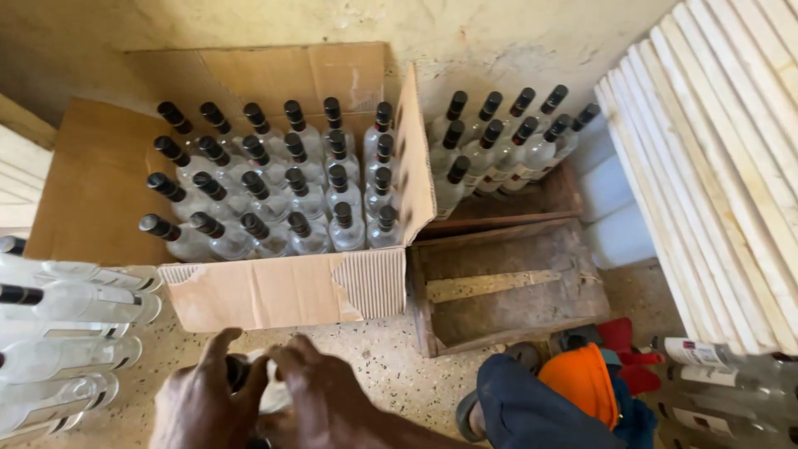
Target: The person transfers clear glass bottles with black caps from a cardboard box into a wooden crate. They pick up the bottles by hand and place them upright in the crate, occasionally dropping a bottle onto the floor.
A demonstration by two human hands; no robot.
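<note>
At six o'clock, the left hand (204,399) and right hand (320,397) clamp together around one clear bottle (268,389) on the floor, while the cardboard box (283,291) at twelve o'clock already looks fully packed with capped bottles.

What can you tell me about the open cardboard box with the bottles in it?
The cardboard box is brown and corrugated and stands on the speckled floor against the wall. All four of its flaps are folded open; the near flap is torn, so its ribbed inner layer shows. Clear glass bottles with dark caps stand upright in it in even rows and fill it. At its right is a wooden crate. Both hands, left hand and right hand, are just in front of it.
</note>
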